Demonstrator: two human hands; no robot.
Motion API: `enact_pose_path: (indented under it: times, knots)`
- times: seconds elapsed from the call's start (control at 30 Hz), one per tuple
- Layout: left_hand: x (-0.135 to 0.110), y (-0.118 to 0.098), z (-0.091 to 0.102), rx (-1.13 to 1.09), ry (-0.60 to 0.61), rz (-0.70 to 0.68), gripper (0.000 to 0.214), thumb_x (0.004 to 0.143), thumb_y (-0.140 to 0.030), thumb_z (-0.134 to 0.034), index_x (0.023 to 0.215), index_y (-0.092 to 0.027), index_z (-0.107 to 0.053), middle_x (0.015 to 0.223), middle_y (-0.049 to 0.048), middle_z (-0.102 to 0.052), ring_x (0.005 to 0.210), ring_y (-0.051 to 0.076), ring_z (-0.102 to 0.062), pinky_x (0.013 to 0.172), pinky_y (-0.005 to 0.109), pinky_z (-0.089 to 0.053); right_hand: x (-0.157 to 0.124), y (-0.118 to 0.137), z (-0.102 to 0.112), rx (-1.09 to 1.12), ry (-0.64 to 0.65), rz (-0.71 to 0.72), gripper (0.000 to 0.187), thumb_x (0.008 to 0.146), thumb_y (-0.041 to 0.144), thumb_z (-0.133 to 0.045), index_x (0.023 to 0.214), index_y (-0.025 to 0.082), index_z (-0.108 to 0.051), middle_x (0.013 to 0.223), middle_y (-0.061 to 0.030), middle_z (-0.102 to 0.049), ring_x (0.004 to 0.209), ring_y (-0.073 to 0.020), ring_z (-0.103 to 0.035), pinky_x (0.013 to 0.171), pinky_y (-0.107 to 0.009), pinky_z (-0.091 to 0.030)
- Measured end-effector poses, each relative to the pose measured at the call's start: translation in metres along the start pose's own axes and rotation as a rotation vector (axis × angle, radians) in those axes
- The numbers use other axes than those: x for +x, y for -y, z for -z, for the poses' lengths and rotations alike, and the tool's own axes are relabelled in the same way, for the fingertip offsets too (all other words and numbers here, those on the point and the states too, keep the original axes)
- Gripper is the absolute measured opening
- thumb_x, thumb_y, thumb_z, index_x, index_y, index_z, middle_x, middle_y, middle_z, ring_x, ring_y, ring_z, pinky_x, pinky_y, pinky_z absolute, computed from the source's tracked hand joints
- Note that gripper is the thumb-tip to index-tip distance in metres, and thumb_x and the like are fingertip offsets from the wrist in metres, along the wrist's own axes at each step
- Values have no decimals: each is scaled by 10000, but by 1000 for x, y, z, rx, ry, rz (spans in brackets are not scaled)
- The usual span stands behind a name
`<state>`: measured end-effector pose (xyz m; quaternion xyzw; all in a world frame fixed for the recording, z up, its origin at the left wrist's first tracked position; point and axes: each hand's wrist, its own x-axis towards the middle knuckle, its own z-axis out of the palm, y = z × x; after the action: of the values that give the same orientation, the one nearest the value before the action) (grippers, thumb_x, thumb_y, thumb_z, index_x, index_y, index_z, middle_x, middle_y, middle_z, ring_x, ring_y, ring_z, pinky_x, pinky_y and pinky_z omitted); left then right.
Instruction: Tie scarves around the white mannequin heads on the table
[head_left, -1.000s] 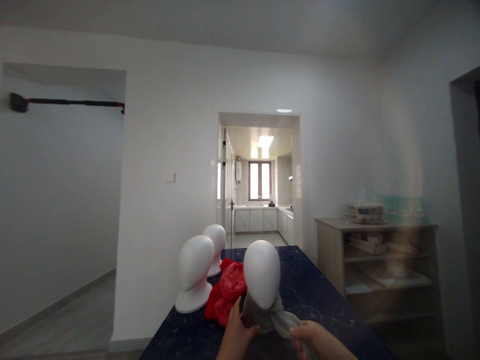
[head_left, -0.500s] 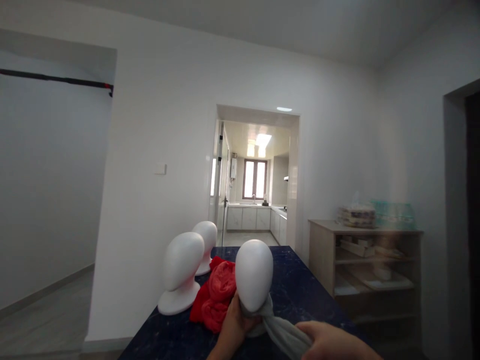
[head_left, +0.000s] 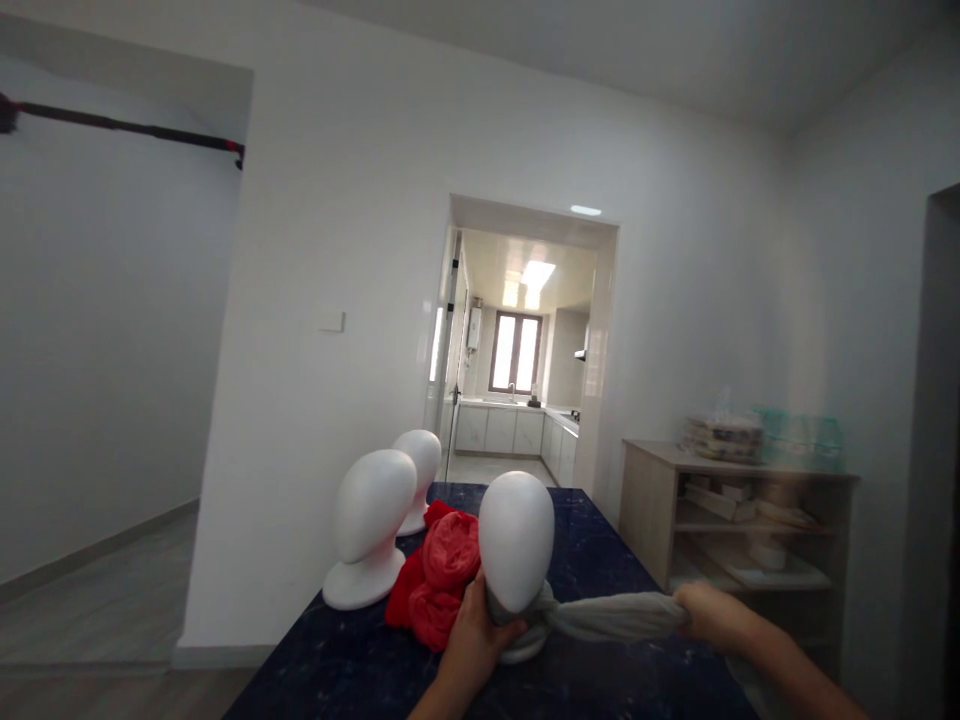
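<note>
A white mannequin head (head_left: 517,535) stands at the near middle of the table, with a grey scarf (head_left: 611,617) around its neck. My left hand (head_left: 480,632) is closed on the scarf at the left side of the neck, its thumb across the front. Out to the right, my right hand (head_left: 709,612) grips the scarf's free length, which stretches taut and twisted from the neck. Just left of the head lies a bunched red scarf (head_left: 442,575). It is close to my left fingers.
Two more white mannequin heads, a nearer one (head_left: 373,515) and a farther one (head_left: 420,470), stand along the left edge of the dark blue table (head_left: 600,545). A wooden shelf unit (head_left: 649,500) is at the right. Beyond the table, a doorway opens into a kitchen.
My right hand has moved right and up, drawing the grey scarf out nearly level. My left hand stays at the neck. The whole view has shifted slightly.
</note>
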<state>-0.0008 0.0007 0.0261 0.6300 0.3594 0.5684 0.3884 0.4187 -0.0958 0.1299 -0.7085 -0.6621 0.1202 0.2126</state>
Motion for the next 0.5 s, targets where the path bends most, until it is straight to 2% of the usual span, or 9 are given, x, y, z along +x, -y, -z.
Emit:
enact_pose_path:
  times: [0.1, 0.17, 0.27, 0.33, 0.4, 0.47, 0.5]
  knots:
    - [0, 7, -1, 85, -49, -91, 908, 564, -291, -932, 1408, -201, -608, 1427, 155, -642, 1382, 437, -550, 1203, 517, -397, 5, -12, -14, -44, -27, -80, 92, 531, 167, -682, 512, 253, -706, 630, -85, -743, 717, -340, -731, 713, -424, -474]
    - [1, 11, -2, 109, -54, -100, 943, 550, -308, -944, 1422, -197, -605, 1446, 164, -635, 1397, 444, -540, 1216, 519, -385, 5, -18, -23, -92, -38, -99, 96, 574, 187, -672, 545, 268, -715, 713, -112, -779, 825, -394, -769, 771, -471, -500]
    - [3, 16, -2, 128, -51, -103, 990, 561, -330, -949, 1470, -193, -579, 1482, 179, -622, 1437, 451, -510, 1235, 518, -364, 4, -12, -41, -198, -88, -136, 224, 637, 170, -649, 778, 243, -806, 974, -217, -815, 1038, -460, -757, 920, -560, -499]
    - [5, 18, -2, 115, -54, -106, 1011, 592, -332, -939, 1511, -187, -543, 1520, 191, -598, 1466, 443, -489, 1249, 522, -350, 3, 4, -60, -287, -118, -155, 482, 611, 117, -649, 1054, 198, -818, 1213, -283, -768, 1224, -500, -683, 1058, -644, -431]
    - [7, 18, -2, 96, -65, -112, 993, 625, -345, -929, 1521, -184, -531, 1554, 199, -573, 1488, 433, -475, 1266, 527, -335, 2, 34, -84, -334, -110, -105, 778, 594, 88, -646, 1366, 168, -700, 1477, -281, -637, 1435, -485, -535, 1195, -668, -316]
    - [9, 17, -2, 77, -86, -129, 955, 648, -383, -928, 1502, -191, -548, 1560, 194, -572, 1491, 425, -480, 1272, 532, -332, 2, 73, -112, -215, -53, 31, 920, 674, 145, -636, 1580, 119, -479, 1674, -235, -443, 1590, -399, -349, 1289, -569, -247]
    - [9, 15, -2, 66, -94, -139, 943, 657, -408, -928, 1496, -197, -552, 1554, 188, -580, 1488, 421, -487, 1270, 533, -338, 3, 94, -126, -100, -30, 84, 939, 717, 223, -660, 1614, 100, -411, 1697, -228, -406, 1613, -378, -304, 1304, -528, -242]
